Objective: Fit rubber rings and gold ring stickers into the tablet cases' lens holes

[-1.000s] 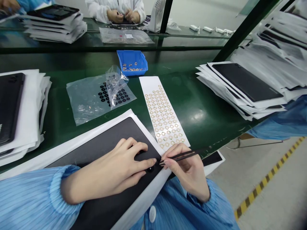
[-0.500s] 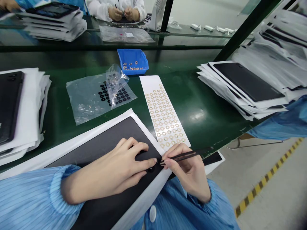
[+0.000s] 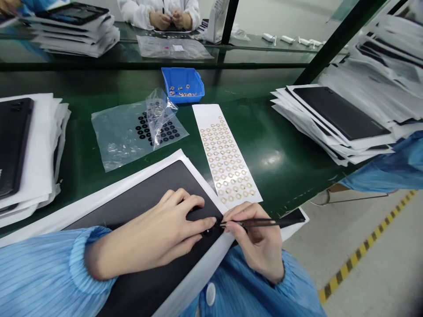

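A stack of black panels on white sheets (image 3: 20, 141) is sitting at the far left of the green workbench (image 3: 264, 105). The person's left hand (image 3: 158, 229) is pressing down on a black panel (image 3: 139, 196) lying on white paper, fingers spread and grasping nothing, with the index fingertip just beside a small black ring (image 3: 207, 232) on the panel. Farther up, a plastic bag of black rings (image 3: 115, 136) and a blue bin (image 3: 183, 84) are sitting near a strip of gold rings (image 3: 224, 154). The right hand (image 3: 256, 242) is pinching black tweezers (image 3: 264, 223), tips at the ring – whether they're clasping anything, I can't tell. Another panel stack (image 3: 337, 114) is lying at the right.
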`<action>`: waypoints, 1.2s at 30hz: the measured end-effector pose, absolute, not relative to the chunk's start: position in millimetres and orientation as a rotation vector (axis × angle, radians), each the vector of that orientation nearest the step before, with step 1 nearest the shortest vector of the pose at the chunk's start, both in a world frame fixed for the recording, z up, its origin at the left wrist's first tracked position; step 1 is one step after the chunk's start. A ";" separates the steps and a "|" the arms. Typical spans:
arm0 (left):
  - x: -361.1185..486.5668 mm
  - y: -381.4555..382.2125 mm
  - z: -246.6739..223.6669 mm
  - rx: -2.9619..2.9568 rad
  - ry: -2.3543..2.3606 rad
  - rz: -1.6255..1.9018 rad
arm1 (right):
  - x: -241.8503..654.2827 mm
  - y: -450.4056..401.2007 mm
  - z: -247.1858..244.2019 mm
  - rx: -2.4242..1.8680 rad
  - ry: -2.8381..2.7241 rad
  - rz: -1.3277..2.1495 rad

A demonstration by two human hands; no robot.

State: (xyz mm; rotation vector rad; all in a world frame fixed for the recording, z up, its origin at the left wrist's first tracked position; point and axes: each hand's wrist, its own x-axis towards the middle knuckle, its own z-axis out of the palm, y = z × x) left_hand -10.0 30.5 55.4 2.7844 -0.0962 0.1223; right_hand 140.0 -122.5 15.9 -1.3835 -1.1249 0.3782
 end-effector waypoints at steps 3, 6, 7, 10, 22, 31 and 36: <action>-10.3 30.8 54.1 2.787 -0.094 0.124 | 138.9 -122.3 14.8 -1.384 -1.105 0.357; -10.3 30.6 53.4 2.783 -0.100 0.135 | 137.7 -122.6 13.9 -1.379 -1.089 0.347; -10.2 30.5 53.5 2.782 -0.101 0.136 | 137.3 -122.6 13.8 -1.379 -1.085 0.346; -10.3 30.0 54.7 2.783 -0.106 0.119 | 136.7 -121.9 14.1 -1.377 -1.076 0.339; -11.0 30.6 53.9 2.769 -0.094 0.142 | 142.5 -120.6 19.0 -1.336 -1.062 0.454; -11.1 29.7 54.9 2.767 -0.104 0.144 | 142.4 -125.4 15.4 -1.354 -1.134 0.467; -10.4 29.9 54.9 2.770 -0.106 0.140 | 137.4 -123.8 9.5 -1.303 -1.092 0.421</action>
